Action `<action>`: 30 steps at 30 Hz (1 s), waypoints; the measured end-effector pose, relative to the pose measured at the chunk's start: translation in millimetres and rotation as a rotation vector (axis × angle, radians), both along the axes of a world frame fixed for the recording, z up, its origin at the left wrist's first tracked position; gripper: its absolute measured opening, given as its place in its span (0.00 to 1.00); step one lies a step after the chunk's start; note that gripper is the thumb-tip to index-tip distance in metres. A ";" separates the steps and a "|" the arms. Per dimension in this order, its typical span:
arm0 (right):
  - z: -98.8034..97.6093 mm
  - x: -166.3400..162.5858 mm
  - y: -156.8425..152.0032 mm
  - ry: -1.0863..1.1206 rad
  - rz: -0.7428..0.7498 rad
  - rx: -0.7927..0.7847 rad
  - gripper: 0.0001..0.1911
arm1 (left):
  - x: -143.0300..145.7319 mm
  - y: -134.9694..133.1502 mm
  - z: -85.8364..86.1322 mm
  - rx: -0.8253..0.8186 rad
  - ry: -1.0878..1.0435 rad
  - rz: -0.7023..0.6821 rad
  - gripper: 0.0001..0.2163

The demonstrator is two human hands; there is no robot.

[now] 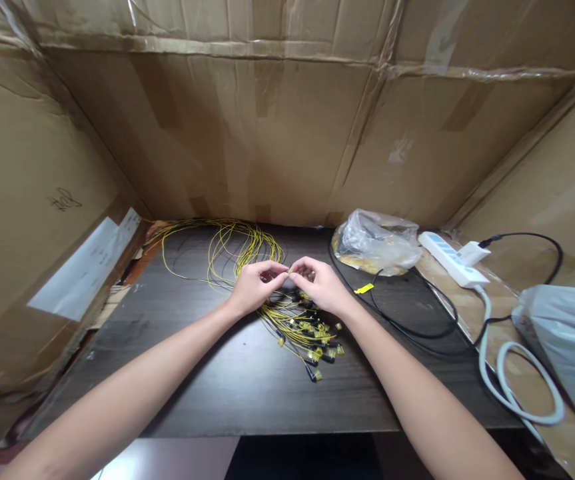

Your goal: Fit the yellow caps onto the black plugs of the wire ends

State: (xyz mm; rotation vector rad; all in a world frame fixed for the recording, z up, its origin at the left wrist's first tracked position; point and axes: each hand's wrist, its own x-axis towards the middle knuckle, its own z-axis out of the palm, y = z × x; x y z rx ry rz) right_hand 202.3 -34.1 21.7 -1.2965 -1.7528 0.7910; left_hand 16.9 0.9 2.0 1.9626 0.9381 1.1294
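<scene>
My left hand [257, 285] and my right hand [321, 287] meet above the dark table, thumbs and forefingers pinched fingertip to fingertip. Between them is a small yellowish connector [290, 271], mostly covered by the fingers, so its exact shape is hidden. Below the hands spreads a pile of black wire connectors [312, 331] with yellow, partly see-through caps. Thin yellow wires [274, 317] run from this pile under my left hand. They continue into a loose looped bundle [247, 243] at the back of the table.
A clear plastic bag [377, 243] with yellow contents lies at the back right. Near it are a black cable [412, 330] with a yellow tag [364, 289], a white power strip [452, 260] and a white bag [567, 347]. Cardboard walls [247, 133] enclose the table [207, 387].
</scene>
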 end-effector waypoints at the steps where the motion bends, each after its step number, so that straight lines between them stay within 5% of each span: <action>1: 0.0 0.2 0.2 -0.005 -0.007 0.006 0.09 | -0.1 -0.1 0.1 -0.004 -0.002 -0.001 0.09; 30: -9.7 -1.6 3.5 0.067 0.030 -0.039 0.14 | -0.5 -1.7 1.1 0.104 0.036 0.011 0.07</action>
